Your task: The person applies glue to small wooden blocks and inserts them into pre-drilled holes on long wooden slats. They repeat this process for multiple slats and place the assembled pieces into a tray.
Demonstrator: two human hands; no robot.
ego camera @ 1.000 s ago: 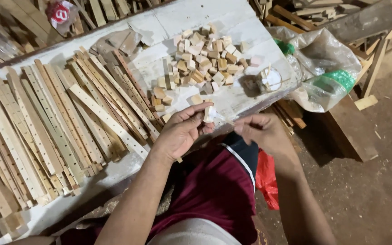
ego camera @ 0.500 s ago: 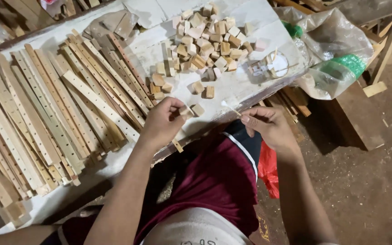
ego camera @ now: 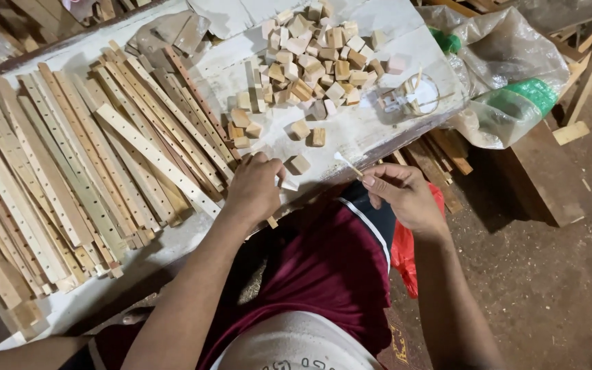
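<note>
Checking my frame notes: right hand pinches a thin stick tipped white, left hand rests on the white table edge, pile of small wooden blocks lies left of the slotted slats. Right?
Not quite. In the head view the pile of small wooden blocks lies right of the slotted slats, not left. The right hand does pinch the thin stick, and the left hand rests on the white table edge.

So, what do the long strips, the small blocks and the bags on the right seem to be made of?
Strips: pale bare wood, visible grain, rows of drilled holes, seemingly unfinished.
Blocks: the same light raw wood, cut faces matte.
Bags: thin clear plastic, probably; glossy, crinkled, contents show through.
</note>
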